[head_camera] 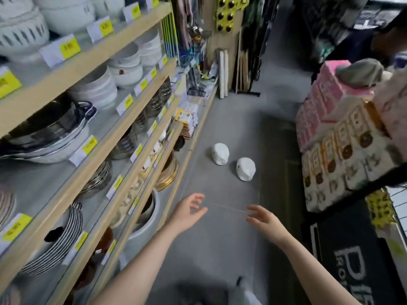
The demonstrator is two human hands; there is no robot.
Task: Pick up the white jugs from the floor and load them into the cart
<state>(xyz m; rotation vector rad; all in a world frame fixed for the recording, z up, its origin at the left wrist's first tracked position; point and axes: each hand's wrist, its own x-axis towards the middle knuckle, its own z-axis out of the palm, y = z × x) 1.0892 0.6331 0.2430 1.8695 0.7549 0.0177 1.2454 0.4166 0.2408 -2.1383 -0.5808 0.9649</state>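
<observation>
Two white jugs stand on the grey aisle floor ahead of me. The farther jug is near the base of the left shelving. The nearer jug sits a little to its right. My left hand and my right hand are both stretched forward over the floor, short of the jugs, fingers spread and holding nothing. No cart is clearly in view.
Wooden shelves of bowls, plates and pots run along the left. A stack of pink and cream boxes on a dark stand crowds the right. Boards lean at the aisle's far end. Another person stands at the upper right.
</observation>
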